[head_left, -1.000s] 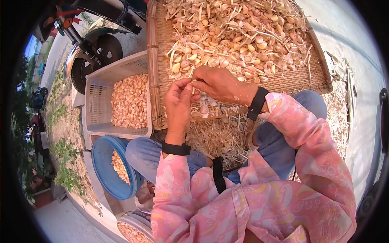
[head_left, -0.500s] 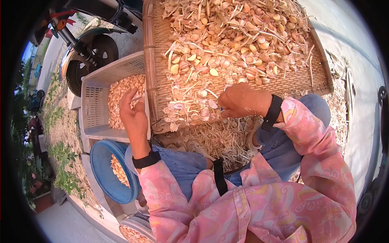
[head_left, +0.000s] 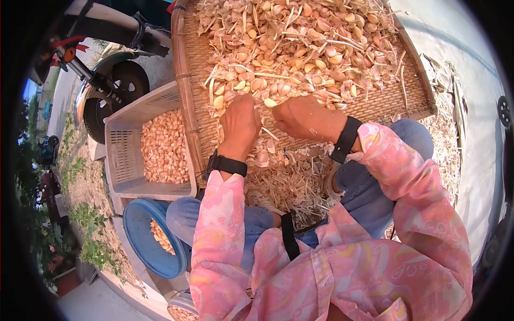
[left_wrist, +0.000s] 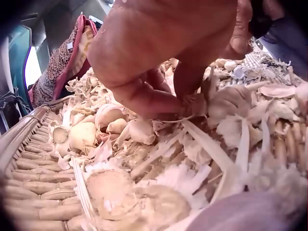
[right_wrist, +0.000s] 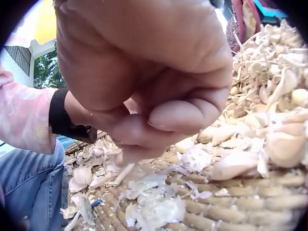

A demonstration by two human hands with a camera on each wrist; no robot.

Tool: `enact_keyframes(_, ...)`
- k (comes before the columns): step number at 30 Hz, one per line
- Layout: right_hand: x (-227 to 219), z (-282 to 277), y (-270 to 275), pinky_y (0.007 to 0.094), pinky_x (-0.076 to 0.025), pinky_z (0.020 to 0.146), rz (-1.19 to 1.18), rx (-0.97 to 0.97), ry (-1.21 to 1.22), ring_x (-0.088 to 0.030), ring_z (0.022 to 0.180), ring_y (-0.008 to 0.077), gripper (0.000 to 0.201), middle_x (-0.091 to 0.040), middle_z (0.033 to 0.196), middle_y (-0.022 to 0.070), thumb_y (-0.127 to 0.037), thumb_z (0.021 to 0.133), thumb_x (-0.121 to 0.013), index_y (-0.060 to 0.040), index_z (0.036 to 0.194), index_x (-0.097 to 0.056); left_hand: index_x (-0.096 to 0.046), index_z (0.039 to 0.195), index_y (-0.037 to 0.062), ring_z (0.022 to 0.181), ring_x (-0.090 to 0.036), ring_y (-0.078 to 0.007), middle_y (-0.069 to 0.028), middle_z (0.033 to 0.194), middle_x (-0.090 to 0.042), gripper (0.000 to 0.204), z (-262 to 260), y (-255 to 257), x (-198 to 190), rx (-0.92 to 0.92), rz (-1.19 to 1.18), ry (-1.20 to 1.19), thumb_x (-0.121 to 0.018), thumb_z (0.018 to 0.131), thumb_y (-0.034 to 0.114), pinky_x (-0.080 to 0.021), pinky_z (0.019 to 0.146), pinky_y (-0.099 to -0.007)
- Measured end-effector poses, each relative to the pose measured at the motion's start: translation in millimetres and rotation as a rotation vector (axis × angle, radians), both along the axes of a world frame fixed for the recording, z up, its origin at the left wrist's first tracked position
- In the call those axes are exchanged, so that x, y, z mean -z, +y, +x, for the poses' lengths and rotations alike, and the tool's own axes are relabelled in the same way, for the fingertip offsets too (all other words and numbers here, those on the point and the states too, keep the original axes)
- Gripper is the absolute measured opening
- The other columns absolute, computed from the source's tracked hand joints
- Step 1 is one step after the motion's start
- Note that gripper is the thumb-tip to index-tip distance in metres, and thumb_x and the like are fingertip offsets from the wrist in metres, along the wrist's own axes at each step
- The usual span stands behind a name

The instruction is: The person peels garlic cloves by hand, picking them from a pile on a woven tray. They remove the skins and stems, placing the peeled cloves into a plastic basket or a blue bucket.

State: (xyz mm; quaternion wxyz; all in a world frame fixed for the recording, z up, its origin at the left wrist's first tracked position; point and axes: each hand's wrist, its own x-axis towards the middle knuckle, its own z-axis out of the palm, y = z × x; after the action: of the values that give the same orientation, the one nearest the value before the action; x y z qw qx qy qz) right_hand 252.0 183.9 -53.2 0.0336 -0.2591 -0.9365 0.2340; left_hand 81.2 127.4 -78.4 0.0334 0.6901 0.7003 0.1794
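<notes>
A woven tray [head_left: 415, 85] carries loose garlic cloves [head_left: 321, 64], dry stalks and papery skins. My left hand [head_left: 239, 125] reaches down onto its near part, fingers bent. In the left wrist view, the left thumb and fingers close together on a papery piece of garlic [left_wrist: 195, 103]. The right hand [head_left: 309, 119] is just to the right, low over the tray, its fingers curled under; a pale sliver shows inside them in the right wrist view, and I cannot tell whether they hold it. Near its knuckles lies a pale yellow clove [head_left: 270, 102].
Left of the tray stands a pale plastic crate [head_left: 120, 160] with many cloves. A blue bucket [head_left: 134, 235] with some cloves is nearer, and another tub [head_left: 182, 310] below it. Stalks and skins [head_left: 294, 184] litter the ground between the knees. A wheel [head_left: 126, 85] stands behind the crate.
The hands worked together over the tray, then the left moved out over the crate with its fingers spread while the right dropped to the tray's near edge. Left is now back on the tray, beside the right.
</notes>
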Motion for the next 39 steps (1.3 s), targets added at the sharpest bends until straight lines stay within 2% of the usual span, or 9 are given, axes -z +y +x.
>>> enact_keyframes(4,0,-15,21,0.0431,-0.044,0.063,0.101,0.253,0.205,-0.057,0.074,0.0329,0.009,-0.058,0.076,0.0122,-0.012,0.079,-0.052,-0.006,0.082,-0.057,-0.056,0.101,-0.0018,0.073,-0.059,-0.0118,-0.0038,0.085,-0.06,0.025,-7,-17,-7,-0.143,-0.088,-0.946,-0.062,0.082,0.012,-0.048,0.064,-0.0233)
enact_keyframes(8,23,-36,46,0.0403,-0.045,0.07,0.268,0.172,0.266,-0.055,0.084,0.0297,0.016,-0.058,0.083,0.009,-0.012,0.076,-0.056,-0.0085,0.091,-0.06,-0.056,0.1,-0.0016,0.071,-0.058,-0.0108,-0.005,0.084,-0.059,0.021,6,-48,-52,-0.174,-0.143,-1.56,-0.061,0.083,0.009,-0.047,0.062,-0.0192)
enact_keyframes(16,37,-53,42,0.0407,-0.044,0.074,0.276,0.028,0.115,-0.057,0.082,0.03,0.012,-0.058,0.081,0.0101,-0.012,0.072,-0.058,-0.0068,0.083,-0.057,-0.054,0.101,-0.004,0.072,-0.055,-0.0155,-0.0187,0.092,-0.052,0.017,67,-104,-181,0.931,-0.057,-1.901,-0.049,0.088,0.006,-0.045,0.061,-0.0197)
enact_keyframes(18,36,-50,39,0.0407,-0.043,0.074,0.277,0.047,0.159,-0.057,0.082,0.0301,0.012,-0.058,0.081,0.0099,-0.013,0.073,-0.058,-0.0066,0.083,-0.057,-0.054,0.103,-0.0039,0.074,-0.055,-0.0156,-0.0182,0.093,-0.052,0.018,63,-104,-181,0.802,0.011,-1.994,-0.048,0.089,0.007,-0.045,0.062,-0.0197)
enact_keyframes(20,35,-47,37,0.0407,-0.043,0.074,0.317,0.068,0.241,-0.057,0.082,0.0303,0.013,-0.058,0.08,0.0098,-0.013,0.073,-0.058,-0.0062,0.083,-0.057,-0.054,0.104,-0.0033,0.077,-0.055,-0.015,-0.0169,0.094,-0.053,0.02,42,-110,-168,0.228,0.054,-2.147,-0.048,0.089,0.008,-0.045,0.063,-0.0195)
enact_keyframes(24,39,-54,31,0.0405,-0.044,0.072,0.37,0.01,0.32,-0.058,0.077,0.0311,0.016,-0.058,0.078,0.0113,-0.012,0.071,-0.058,-0.0058,0.086,-0.057,-0.055,0.106,-0.0013,0.077,-0.055,-0.0124,-0.0084,0.092,-0.056,0.022,-2,-84,-87,-0.409,0.158,-1.898,-0.053,0.088,0.012,-0.045,0.065,-0.0182)
enact_keyframes(30,26,-55,28,0.0393,-0.046,0.062,0.279,0.156,0.368,-0.06,0.071,0.0276,0.016,-0.059,0.073,0.0119,-0.01,0.075,-0.054,-0.0015,0.088,-0.055,-0.055,0.098,-0.0038,0.079,-0.057,-0.0275,-0.0174,0.089,-0.055,0.024,-21,-30,-4,-0.337,-0.017,-0.462,-0.06,0.08,0.012,-0.046,0.067,-0.0376)
enact_keyframes(33,19,-52,35,0.0323,-0.046,0.06,-0.645,0.403,0.585,-0.061,0.072,0.0182,0.019,-0.059,0.073,0.0067,-0.013,0.082,-0.052,-0.0018,0.096,-0.056,-0.053,0.094,-0.0041,0.081,-0.056,-0.0366,-0.0226,0.087,-0.052,0.021,-16,-16,3,-0.276,-0.035,-0.108,-0.058,0.077,0.008,-0.045,0.069,-0.0448)
enact_keyframes(39,7,-32,46,0.0252,-0.049,0.07,-1.508,0.493,0.719,-0.061,0.08,0.0116,0.022,-0.058,0.089,0.0013,-0.01,0.091,-0.043,-0.0065,0.109,-0.053,-0.054,0.091,-0.004,0.079,-0.057,-0.0377,-0.0225,0.085,-0.053,0.015,-7,-13,-3,-0.306,-0.082,-0.052,-0.052,0.076,0.001,-0.046,0.068,-0.0463)
